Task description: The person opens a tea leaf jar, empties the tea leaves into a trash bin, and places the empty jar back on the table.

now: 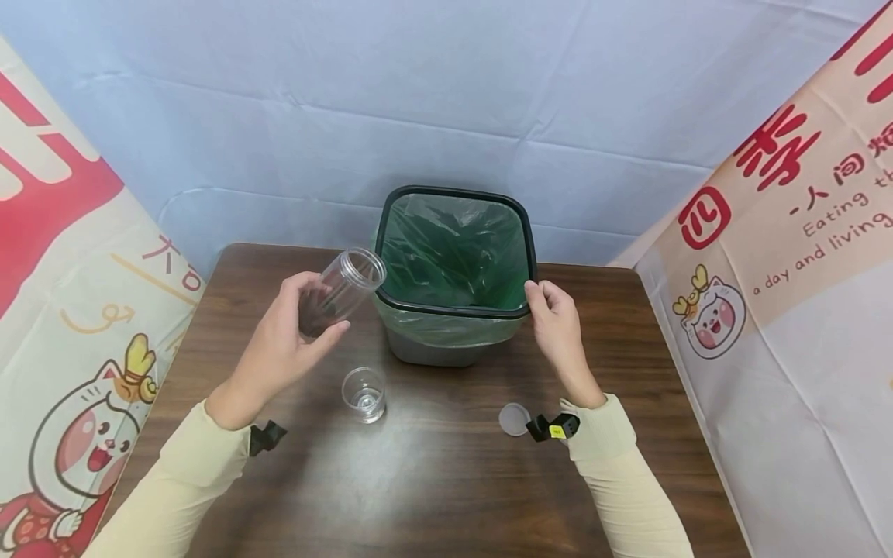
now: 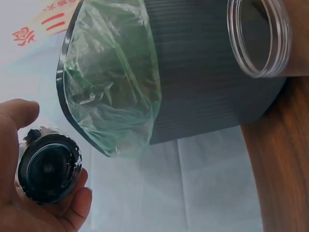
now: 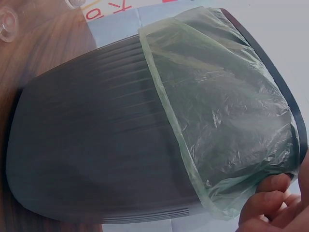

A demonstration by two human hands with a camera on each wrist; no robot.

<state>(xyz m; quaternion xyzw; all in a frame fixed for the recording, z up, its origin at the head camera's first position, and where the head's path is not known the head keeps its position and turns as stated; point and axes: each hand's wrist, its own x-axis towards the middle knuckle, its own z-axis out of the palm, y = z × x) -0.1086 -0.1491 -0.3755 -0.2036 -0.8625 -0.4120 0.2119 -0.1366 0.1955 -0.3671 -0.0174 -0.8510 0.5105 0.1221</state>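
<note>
My left hand (image 1: 282, 333) grips a clear plastic jar (image 1: 342, 283) with a threaded, uncapped mouth. The jar tilts so that its mouth points up and toward the bin, right by the rim's left side. In the left wrist view its round end (image 2: 49, 169) looks dark. A grey trash bin (image 1: 436, 354) stands upright, lined with a green plastic bag (image 1: 453, 256) folded over below its black rim (image 1: 456, 311). With thumb and fingers my right hand (image 1: 558, 322) pinches the rim and bag at the near right corner.
On the brown wooden table (image 1: 432, 480), a small clear cup (image 1: 364, 395) stands in front of the bin. A round translucent lid (image 1: 514, 419) lies beside my right wrist. Pale cloth (image 1: 391, 108) hangs behind, and printed banners (image 1: 788, 256) flank the table.
</note>
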